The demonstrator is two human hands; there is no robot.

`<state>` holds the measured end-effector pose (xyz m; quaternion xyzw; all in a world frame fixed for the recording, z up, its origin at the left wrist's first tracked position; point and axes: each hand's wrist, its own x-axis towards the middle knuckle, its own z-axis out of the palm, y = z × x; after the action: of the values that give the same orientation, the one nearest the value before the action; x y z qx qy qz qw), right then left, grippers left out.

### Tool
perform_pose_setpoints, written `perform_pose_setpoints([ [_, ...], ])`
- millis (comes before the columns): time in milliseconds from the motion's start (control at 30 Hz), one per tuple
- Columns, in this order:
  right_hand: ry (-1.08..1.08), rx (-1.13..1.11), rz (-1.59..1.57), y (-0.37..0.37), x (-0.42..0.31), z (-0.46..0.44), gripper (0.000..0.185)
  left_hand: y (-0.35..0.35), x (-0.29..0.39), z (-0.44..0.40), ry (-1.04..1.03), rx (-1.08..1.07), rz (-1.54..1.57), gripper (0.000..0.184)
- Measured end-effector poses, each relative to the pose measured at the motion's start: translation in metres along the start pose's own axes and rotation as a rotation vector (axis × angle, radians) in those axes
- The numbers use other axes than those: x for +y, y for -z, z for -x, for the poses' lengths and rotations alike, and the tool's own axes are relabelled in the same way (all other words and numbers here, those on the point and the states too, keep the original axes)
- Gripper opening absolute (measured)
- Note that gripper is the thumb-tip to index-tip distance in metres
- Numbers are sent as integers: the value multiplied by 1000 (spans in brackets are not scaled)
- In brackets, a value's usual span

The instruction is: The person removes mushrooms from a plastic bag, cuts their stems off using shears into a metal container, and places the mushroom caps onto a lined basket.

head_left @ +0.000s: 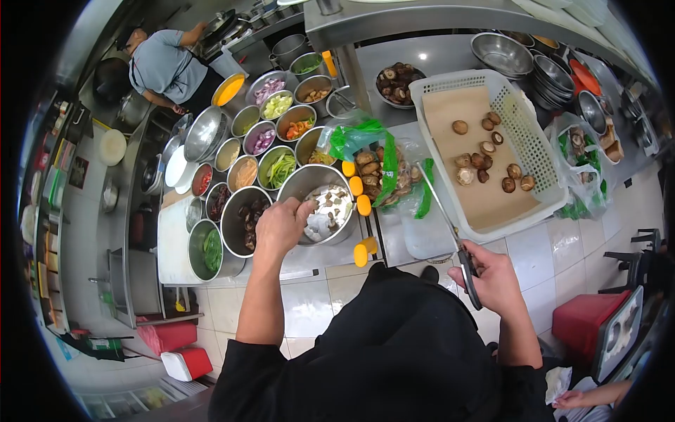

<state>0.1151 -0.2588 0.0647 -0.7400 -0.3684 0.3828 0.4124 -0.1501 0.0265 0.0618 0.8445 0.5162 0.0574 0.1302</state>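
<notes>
My left hand (283,224) is over the left rim of a steel pot (299,184) with pale and brown pieces inside; its fingers are closed, and what they hold, if anything, is hidden. My right hand (490,274) grips the black handles of a pair of scissors (450,225), blades pointing up and left. Between the hands, an open plastic bag of mushrooms (380,167) with green print lies beside the pot. To the right, a white perforated basket (538,148) lined with brown paper holds several mushrooms (486,147).
Many steel containers of cut vegetables (279,165) crowd the counter's left side. A bowl of mushrooms (399,83) sits behind the basket. Another bag (580,165) lies right of it. A person (169,67) works at the back left; another person's hand (569,399) shows at lower right.
</notes>
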Motion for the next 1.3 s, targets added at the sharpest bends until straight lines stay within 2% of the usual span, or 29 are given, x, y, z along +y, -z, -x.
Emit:
perform_pose_setpoints([
  [67, -26, 33, -23, 8, -1, 3, 49, 8, 15, -3, 35, -12, -5, 29],
  [167, -37, 84, -63, 16, 3, 7, 52, 6, 49, -12, -122, 96, 394, 35],
  [267, -24, 116, -141, 17, 7, 6, 55, 9, 112, -34, -387, 99, 537, 36],
  [367, -7, 121, -139, 23, 6, 5, 57, 11, 142, -71, -504, 170, 403, 33],
  [467, 1, 138, -111, 26, 5, 10, 56, -1, 136, -102, -377, -311, -347, 29],
  [600, -31, 143, -150, 24, 14, 13, 53, -47, 126, -105, -452, -171, -581, 23],
  [733, 2, 116, -110, 23, 11, 10, 57, -63, 123, -106, -475, -143, -683, 23],
  [800, 21, 118, -108, 19, 13, 8, 53, -63, 121, -103, -507, -137, -690, 23],
  [900, 39, 91, -102, 14, 10, 5, 52, -66, 117, -106, -524, 26, -593, 24],
  [1000, 134, 86, -73, 8, 1, 1, 56, -37, 105, -102, -398, 39, -206, 24],
  [1100, 212, 32, 61, -3, -24, -5, 63, -18, 65, -87, -91, -138, 564, 24],
  [1200, 257, -27, 257, -27, -36, -14, 70, 6, 56, -47, 93, -303, 1016, 29],
  [1300, 286, -71, 453, -53, -39, -27, 73, -1, 24, -31, 210, -322, 1201, 34],
])
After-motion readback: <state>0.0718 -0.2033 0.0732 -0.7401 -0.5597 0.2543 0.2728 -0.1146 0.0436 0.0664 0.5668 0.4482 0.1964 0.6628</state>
